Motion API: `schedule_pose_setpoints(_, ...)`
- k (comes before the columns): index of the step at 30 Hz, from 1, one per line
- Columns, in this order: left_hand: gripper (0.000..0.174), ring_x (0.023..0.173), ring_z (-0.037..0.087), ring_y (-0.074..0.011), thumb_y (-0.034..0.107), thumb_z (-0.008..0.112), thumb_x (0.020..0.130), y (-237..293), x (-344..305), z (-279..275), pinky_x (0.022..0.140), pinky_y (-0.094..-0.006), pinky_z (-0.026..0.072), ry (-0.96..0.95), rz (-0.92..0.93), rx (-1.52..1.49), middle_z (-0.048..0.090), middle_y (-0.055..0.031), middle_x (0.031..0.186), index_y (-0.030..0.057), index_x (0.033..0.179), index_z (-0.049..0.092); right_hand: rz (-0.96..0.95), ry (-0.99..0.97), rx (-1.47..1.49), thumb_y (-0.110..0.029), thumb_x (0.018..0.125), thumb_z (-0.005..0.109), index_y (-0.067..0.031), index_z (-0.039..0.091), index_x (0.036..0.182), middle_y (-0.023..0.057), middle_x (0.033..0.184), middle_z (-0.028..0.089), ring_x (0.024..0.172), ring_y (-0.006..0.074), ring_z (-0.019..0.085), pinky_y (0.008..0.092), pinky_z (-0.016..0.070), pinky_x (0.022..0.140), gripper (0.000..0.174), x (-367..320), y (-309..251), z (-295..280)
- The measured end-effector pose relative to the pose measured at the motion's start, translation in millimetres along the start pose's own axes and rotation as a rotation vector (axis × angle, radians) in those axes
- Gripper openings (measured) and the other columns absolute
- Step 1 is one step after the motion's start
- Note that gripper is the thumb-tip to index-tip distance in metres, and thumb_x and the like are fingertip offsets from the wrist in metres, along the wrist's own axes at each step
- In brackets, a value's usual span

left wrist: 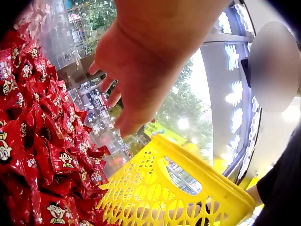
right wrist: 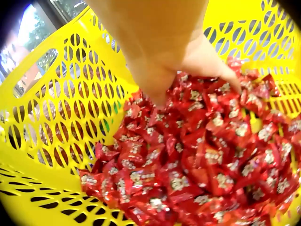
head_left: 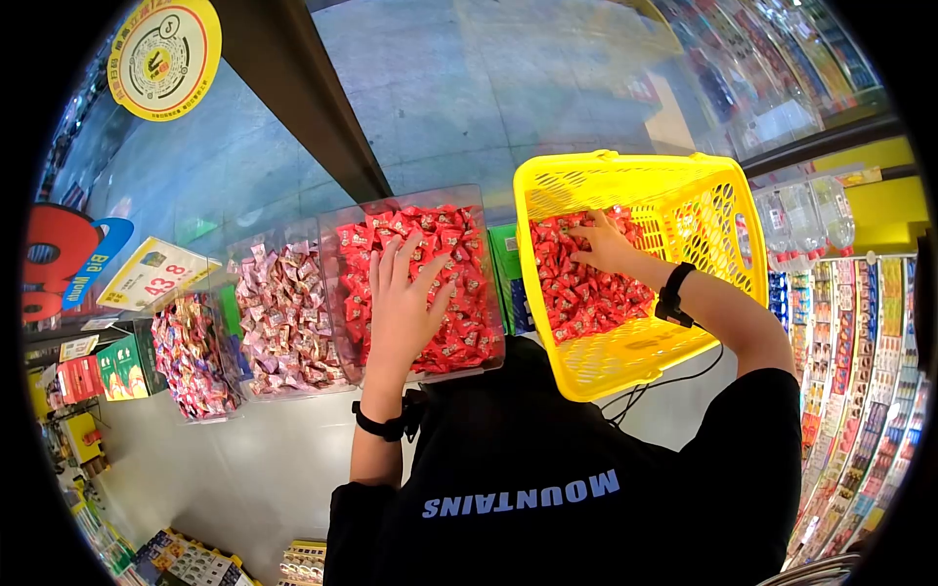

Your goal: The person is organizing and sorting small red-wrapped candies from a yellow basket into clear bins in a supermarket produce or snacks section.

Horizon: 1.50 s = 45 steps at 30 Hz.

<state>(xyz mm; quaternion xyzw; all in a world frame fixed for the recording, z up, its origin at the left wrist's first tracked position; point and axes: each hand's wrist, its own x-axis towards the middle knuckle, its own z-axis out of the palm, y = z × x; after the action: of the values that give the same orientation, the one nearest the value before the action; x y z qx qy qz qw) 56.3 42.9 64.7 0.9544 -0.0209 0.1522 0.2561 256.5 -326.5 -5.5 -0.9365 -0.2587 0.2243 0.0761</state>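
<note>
My left hand (head_left: pixel 403 303) is held over a clear bin (head_left: pixel 493 337) heaped with red-wrapped candies (head_left: pixel 469 234), its fingers spread. In the left wrist view that hand (left wrist: pixel 141 75) hangs beside the heap with nothing in it. My right hand (head_left: pixel 611 246) reaches inside a yellow perforated shopping basket (head_left: pixel 567 386), fingers spread on a pile of the same red candies (head_left: pixel 586 303). Seen from the right wrist, the thumb and fingers of this hand (right wrist: pixel 188 66) touch the top of the pile, and the fingertips are partly hidden among the wrappers.
Left of the red candies stand bins of pink-wrapped candies (head_left: pixel 283 313) and mixed candies (head_left: pixel 195 361). A price sign (head_left: pixel 159 276) rises behind them. Clear plastic bottles (head_left: pixel 806 220) stand right of the basket, above stocked shelves (head_left: pixel 860 391). A dark cable (head_left: pixel 635 393) hangs below the basket.
</note>
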Motion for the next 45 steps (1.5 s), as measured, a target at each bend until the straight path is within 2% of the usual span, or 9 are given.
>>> schedule_pose_setpoints(2, 0.041, 0.148, 0.043, -0.0433, 0.022, 0.08, 0.091, -2.3, 1.4, -1.8, 0.125, -0.0608, 0.0301, -0.013, 0.017, -0.026, 0.053, -0.0144, 0.155, 0.0158, 0.131, 0.075, 0.024, -0.039, -0.063, -0.034, 0.089, 0.083, -0.0202, 0.072, 0.137, 0.0244, 0.164, 0.035, 0.146, 0.0501, 0.04, 0.0574, 0.0402, 0.119, 0.051, -1.3, -4.3, 1.3)
schedule_pose_setpoints(7, 0.035, 0.149, 0.042, -0.0417, 0.021, 0.081, 0.09, 5.8, 12.3, -12.8, 0.125, -0.0618, 0.0294, -0.013, 0.066, -0.075, 0.054, -0.0134, 0.153, 0.0135, 0.124, 0.078, -0.091, -0.089, 0.075, -0.028, 0.086, 0.084, -0.0034, 0.077, 0.099, 0.0276, 0.124, 0.065, 0.12, 0.0461, 0.062, 0.0505, 0.0506, 0.103, 0.029, 15.8, -0.3, -19.5)
schedule_pose_setpoints(11, 0.034, 0.148, 0.043, -0.0399, 0.024, 0.083, 0.088, 25.0, 28.0, -28.9, 0.125, -0.0638, 0.0291, 0.051, 0.163, -0.139, 0.055, -0.0123, 0.15, 0.0139, 0.12, 0.078, -0.192, -0.16, -0.15, -0.027, 0.088, 0.081, -0.0036, 0.079, 0.094, 0.0224, 0.121, 0.068, 0.111, 0.0422, 0.066, 0.0505, 0.0522, 0.098, 0.025, -5.0, -52.5, -104.3)
schedule_pose_setpoints(16, 0.046, 0.147, 0.045, -0.0413, 0.028, 0.09, 0.079, 67.5, 41.4, -43.6, 0.124, -0.0642, 0.0306, 0.059, 0.288, -0.258, 0.056, -0.0119, 0.151, 0.0122, 0.12, 0.078, -0.343, 0.175, -0.062, -0.022, 0.086, 0.081, -0.0042, 0.08, 0.089, 0.0167, 0.123, 0.069, 0.115, 0.038, 0.067, 0.0472, 0.0535, 0.098, 0.018, -90.7, -141.5, -149.8)
schedule_pose_setpoints(22, 0.04, 0.145, 0.048, -0.0365, 0.034, 0.093, 0.069, 97.1, 41.5, -38.5, 0.124, -0.0654, 0.0313, -0.004, 0.509, -0.245, 0.064, -0.0071, 0.142, 0.015, 0.103, 0.083, -0.461, 0.387, 0.161, -0.013, 0.08, 0.08, -0.0058, 0.08, 0.091, 0.0121, 0.116, 0.07, 0.11, 0.0346, 0.068, 0.0471, 0.0553, 0.097, 0.012, -147.0, -189.6, -128.1)
schedule_pose_setpoints(28, 0.024, 0.142, 0.052, -0.0368, 0.026, 0.092, 0.074, 70.1, 50.6, -38.4, 0.123, -0.0636, 0.0325, 0.116, 0.286, -0.173, 0.067, -0.0064, 0.136, 0.0182, 0.095, 0.085, -0.39, 0.437, 0.14, -0.016, 0.084, 0.08, -0.0069, 0.079, 0.095, 0.0102, 0.11, 0.07, 0.104, 0.0321, 0.07, 0.0454, 0.0555, 0.096, 0.014, -144.4, -160.6, -114.6)
schedule_pose_setpoints(35, 0.054, 0.143, 0.049, -0.0388, 0.036, 0.083, 0.089, -3.1, 51.4, -1.3, 0.123, -0.06, 0.0322, 0.136, 0.036, 0.206, 0.058, -0.0108, 0.15, 0.016, 0.137, 0.07, -0.321, 0.2, 0.045, -0.03, 0.089, 0.077, -0.0074, 0.078, 0.096, 0.0134, 0.099, 0.072, 0.097, 0.0358, 0.072, 0.048, 0.0586, 0.085, 0.023, -112.0, -89.3, -119.7)
schedule_pose_setpoints(41, 0.045, 0.144, 0.048, -0.0383, 0.03, 0.081, 0.09, -13.5, 12.3, 8.8, 0.123, -0.0615, 0.0311, 0.054, -0.006, 0.169, 0.057, -0.0138, 0.151, 0.0151, 0.132, 0.073, -0.254, -0.153, -0.081, -0.042, 0.085, 0.082, -0.0117, 0.077, 0.119, 0.0189, 0.121, 0.073, 0.106, 0.0385, 0.073, 0.0512, 0.0584, 0.091, 0.045, -50.7, -38.7, -94.4)
schedule_pose_setpoints(45, 0.042, 0.142, 0.049, -0.0392, 0.026, 0.082, 0.089, -2.4, -6.1, 1.9, 0.121, -0.0589, 0.0341, 0.037, -0.035, 0.086, 0.058, -0.0144, 0.149, 0.0142, 0.129, 0.074, -0.047, -0.255, -0.293, -0.042, 0.084, 0.084, -0.0158, 0.062, 0.146, 0.0227, 0.143, 0.059, 0.137, 0.0446, 0.054, 0.0562, 0.0483, 0.111, 0.071, -32.2, -56.6, -72.7)
